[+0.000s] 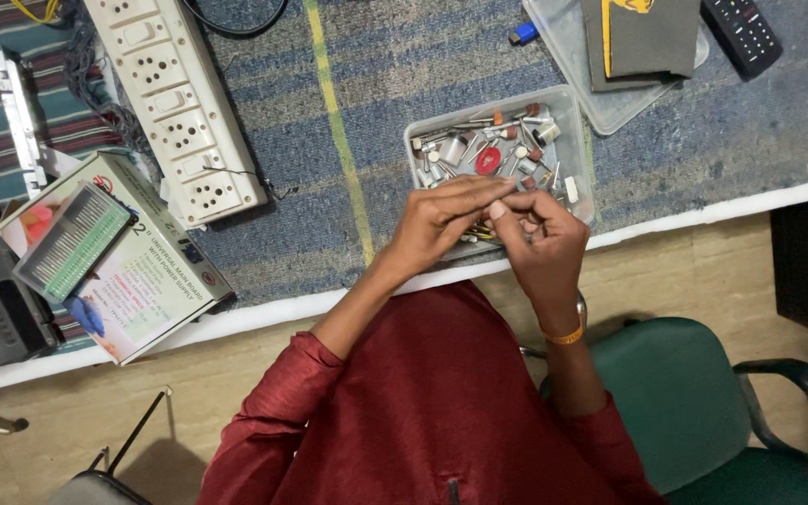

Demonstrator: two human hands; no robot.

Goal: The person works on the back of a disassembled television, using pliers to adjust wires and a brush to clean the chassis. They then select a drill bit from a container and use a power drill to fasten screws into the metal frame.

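While both hands are held together over the near edge of the clear plastic tray (580, 140) of small grinding bits, a tiny bit (497, 210) is pinched between the fingertips of the left hand (446, 220) and the right hand (542, 234), so a picking-and-sorting step seems in hand, for which a steady, careful grip is judged necessary.

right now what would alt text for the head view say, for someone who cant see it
Seen from above, a person in a red shirt brings the left hand and right hand together, fingertips pinching something too small to identify, over a clear plastic tray of small metal rotary-tool bits. On the striped cloth around it lie a white power strip, a printed box and a remote control.
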